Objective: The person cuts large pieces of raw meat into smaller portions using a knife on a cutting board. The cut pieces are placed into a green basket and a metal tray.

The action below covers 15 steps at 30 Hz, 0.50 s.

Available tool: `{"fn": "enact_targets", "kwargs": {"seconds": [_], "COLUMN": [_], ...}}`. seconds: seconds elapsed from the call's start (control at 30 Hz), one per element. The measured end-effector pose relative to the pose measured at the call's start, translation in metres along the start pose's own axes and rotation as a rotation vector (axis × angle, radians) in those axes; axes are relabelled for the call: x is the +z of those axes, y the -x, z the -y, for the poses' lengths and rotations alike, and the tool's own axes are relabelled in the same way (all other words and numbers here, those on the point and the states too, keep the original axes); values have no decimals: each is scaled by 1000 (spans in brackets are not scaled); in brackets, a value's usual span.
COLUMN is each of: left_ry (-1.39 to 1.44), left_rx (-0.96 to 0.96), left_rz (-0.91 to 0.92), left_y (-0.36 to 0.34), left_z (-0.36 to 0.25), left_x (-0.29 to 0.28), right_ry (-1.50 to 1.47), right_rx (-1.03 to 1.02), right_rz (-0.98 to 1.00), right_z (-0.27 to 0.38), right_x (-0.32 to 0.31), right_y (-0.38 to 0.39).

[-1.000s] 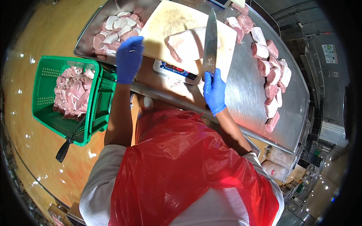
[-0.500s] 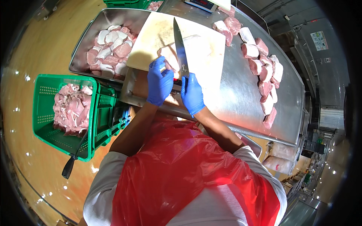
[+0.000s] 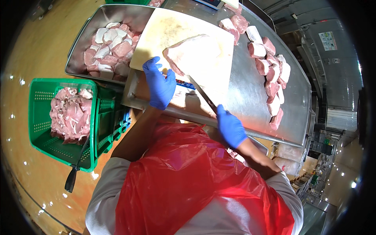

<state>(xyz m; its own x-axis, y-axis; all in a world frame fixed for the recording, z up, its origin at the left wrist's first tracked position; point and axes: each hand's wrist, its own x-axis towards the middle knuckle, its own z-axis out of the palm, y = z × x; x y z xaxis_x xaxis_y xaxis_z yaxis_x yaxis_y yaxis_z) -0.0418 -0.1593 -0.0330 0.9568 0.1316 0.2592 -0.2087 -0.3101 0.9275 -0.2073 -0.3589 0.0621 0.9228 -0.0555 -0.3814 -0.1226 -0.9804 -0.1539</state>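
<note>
A large pale piece of meat (image 3: pixel 192 53) lies on the white cutting board (image 3: pixel 156 33), its pink cut side toward the left. My left hand (image 3: pixel 160 89), in a blue glove, hovers at the board's near edge with thumb and fingers apart and nothing between them. In its blue glove, my right hand (image 3: pixel 232 127) is wrapped round the handle of a long knife (image 3: pixel 204 95). The blade slants up and left, its tip close to the near end of the meat; whether they touch I cannot tell. A blue-edged device (image 3: pixel 185 84) shows partly beneath the board's near edge.
Left of the board, a metal tub (image 3: pixel 79 64) holds many cut meat pieces (image 3: pixel 111 49). A green crate (image 3: pixel 38 113) with meat trimmings (image 3: pixel 71 115) stands nearer, a black-handled tool (image 3: pixel 71 178) hanging on its rim. More meat chunks (image 3: pixel 273 74) line the steel table (image 3: pixel 250 98) at right.
My right hand has swung right and toward me, taking the knife from upright over the meat to a slant near its close end. My left hand has come off the meat and spread its fingers.
</note>
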Motion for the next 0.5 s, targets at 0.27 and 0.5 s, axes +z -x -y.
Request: {"fn": "enact_targets", "kwargs": {"seconds": [0.27, 0.5], "left_ry": [-129, 220], "left_rx": [38, -119], "left_rz": [175, 239], "left_y": [-36, -58], "left_z": [-12, 31], "left_x": [23, 7], "right_ry": [-242, -339], "right_rx": [-84, -20], "right_rz": [-210, -332], "right_z": [14, 71], "right_x": [-26, -2], "right_y": [17, -67]}}
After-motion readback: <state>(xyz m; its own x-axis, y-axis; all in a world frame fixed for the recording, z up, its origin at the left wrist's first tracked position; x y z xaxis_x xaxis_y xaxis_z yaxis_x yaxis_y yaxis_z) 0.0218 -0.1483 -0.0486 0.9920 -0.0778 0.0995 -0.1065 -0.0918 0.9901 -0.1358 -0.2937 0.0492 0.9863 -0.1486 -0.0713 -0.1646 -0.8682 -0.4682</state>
